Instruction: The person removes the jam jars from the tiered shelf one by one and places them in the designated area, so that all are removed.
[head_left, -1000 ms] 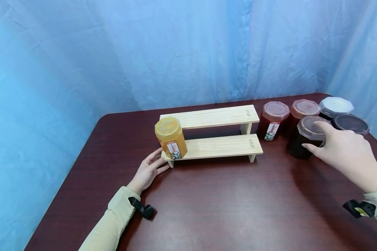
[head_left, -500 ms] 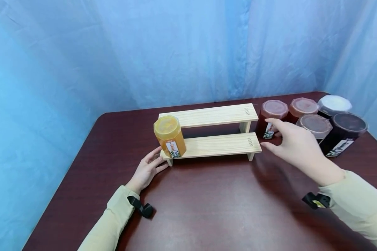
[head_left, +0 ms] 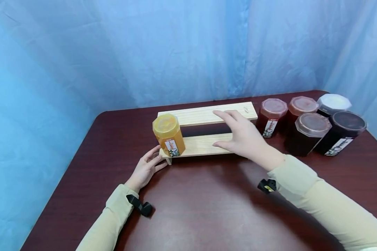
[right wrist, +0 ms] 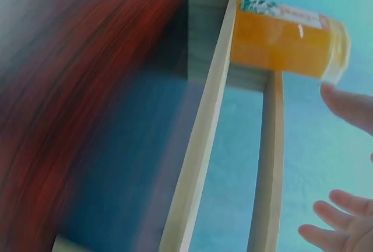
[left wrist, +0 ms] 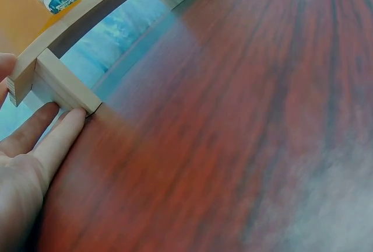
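Observation:
A two-tier wooden step shelf [head_left: 207,144] stands on the table. On the left end of its lower tier stands a jar of orange-yellow contents with a yellow lid [head_left: 169,136], its label facing front. My left hand [head_left: 145,170] is at that same end; in the left wrist view its extended fingers [left wrist: 67,132] touch the shelf's leg [left wrist: 65,83]. Over the middle of the shelf hovers my right hand [head_left: 243,136], thumb and fingers spread apart and holding nothing. In the right wrist view that jar [right wrist: 285,36] lies beyond the right thumb [right wrist: 349,106], a gap between them.
Right of the shelf stand several more lidded jars: a red one [head_left: 271,120], another reddish one [head_left: 302,106], a dark one [head_left: 301,141], a labelled dark one [head_left: 340,134] and a white-lidded one [head_left: 334,103]. A blue curtain [head_left: 176,52] hangs behind the table.
My right hand has left the dark jar at the right, passed in front of the red jar and moved left over the shelf. The left hand and the yellow-lidded jar keep their places.

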